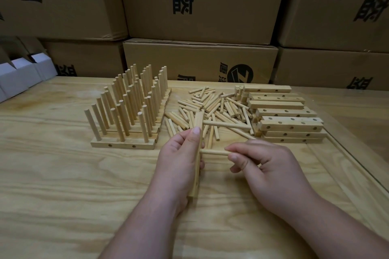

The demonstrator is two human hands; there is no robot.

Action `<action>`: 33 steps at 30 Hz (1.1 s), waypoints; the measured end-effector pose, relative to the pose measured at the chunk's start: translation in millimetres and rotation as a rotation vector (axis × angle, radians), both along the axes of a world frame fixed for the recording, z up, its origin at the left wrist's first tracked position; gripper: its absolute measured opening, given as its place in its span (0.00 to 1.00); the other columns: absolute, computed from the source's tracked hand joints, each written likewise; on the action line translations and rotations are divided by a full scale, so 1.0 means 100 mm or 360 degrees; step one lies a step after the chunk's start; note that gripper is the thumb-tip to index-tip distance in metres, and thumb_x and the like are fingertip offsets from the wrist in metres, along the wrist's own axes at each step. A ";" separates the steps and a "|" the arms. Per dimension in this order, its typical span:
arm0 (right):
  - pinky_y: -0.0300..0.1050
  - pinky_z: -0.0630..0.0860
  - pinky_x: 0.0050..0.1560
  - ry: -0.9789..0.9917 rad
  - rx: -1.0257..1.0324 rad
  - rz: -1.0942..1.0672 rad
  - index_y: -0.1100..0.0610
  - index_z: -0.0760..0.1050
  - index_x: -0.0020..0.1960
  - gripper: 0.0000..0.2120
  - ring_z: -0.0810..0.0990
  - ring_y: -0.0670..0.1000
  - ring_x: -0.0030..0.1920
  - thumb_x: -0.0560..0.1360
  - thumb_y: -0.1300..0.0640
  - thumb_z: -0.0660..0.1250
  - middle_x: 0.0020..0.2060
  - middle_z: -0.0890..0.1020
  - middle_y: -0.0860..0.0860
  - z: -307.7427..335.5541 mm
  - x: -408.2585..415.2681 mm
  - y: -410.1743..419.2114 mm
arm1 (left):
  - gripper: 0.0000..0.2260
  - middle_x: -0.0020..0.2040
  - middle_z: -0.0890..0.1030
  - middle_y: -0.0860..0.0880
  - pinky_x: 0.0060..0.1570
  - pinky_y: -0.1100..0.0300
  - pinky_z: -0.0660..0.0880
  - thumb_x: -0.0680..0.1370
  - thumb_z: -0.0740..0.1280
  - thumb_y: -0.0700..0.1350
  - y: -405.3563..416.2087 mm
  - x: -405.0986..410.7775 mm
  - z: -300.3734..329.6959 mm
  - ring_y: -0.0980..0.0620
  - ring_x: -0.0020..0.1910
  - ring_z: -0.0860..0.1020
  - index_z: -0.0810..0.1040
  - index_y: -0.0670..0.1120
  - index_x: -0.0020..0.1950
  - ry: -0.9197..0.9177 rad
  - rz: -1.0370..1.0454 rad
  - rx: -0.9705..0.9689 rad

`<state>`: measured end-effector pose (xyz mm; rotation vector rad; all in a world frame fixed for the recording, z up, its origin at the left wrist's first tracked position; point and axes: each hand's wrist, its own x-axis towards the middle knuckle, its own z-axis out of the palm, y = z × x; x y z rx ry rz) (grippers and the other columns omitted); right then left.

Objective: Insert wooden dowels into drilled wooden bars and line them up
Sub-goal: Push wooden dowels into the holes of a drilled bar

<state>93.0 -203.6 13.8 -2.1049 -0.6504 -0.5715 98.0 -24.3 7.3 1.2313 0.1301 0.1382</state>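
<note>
Reaching in from below over the wooden table (63, 185), both forearms angle toward its middle. Left hand (179, 162) wraps its fingers round an upright drilled bar (197, 124), thumb on top. Right hand (271, 166) pinches a level dowel (212, 152) whose tip meets the bar's side.

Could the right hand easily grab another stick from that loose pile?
Probably not yet: the right hand already pinches a dowel going into the bar. Otherwise the loose pile lies open just beyond it.

Dim, warm, even light; soft shadows; sharp centre; wide-angle bending at edges.
</note>
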 end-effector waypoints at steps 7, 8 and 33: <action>0.35 0.77 0.41 -0.0036 -0.0001 -0.0007 0.50 0.86 0.51 0.08 0.84 0.42 0.38 0.75 0.56 0.70 0.37 0.83 0.43 0.02 -0.03 0.02 | 0.11 0.35 0.82 0.54 0.30 0.62 0.74 0.78 0.69 0.57 0.00 -0.02 0.03 0.59 0.29 0.76 0.85 0.57 0.38 0.0004 -0.0029 0.0057; 0.34 0.77 0.41 -0.0043 -0.0005 -0.0006 0.50 0.86 0.51 0.08 0.84 0.42 0.38 0.75 0.56 0.70 0.36 0.83 0.42 0.03 -0.03 0.02 | 0.11 0.35 0.82 0.55 0.30 0.62 0.74 0.78 0.69 0.57 0.00 -0.02 0.03 0.60 0.29 0.76 0.85 0.57 0.38 0.0007 -0.0026 0.0075; 0.39 0.77 0.41 0.0197 0.0105 -0.0012 0.38 0.77 0.56 0.09 0.82 0.46 0.43 0.77 0.43 0.65 0.44 0.81 0.40 -0.03 0.03 0.00 | 0.13 0.32 0.82 0.54 0.35 0.58 0.73 0.78 0.69 0.59 -0.03 0.02 0.00 0.56 0.30 0.78 0.85 0.52 0.41 0.0088 0.0024 0.0001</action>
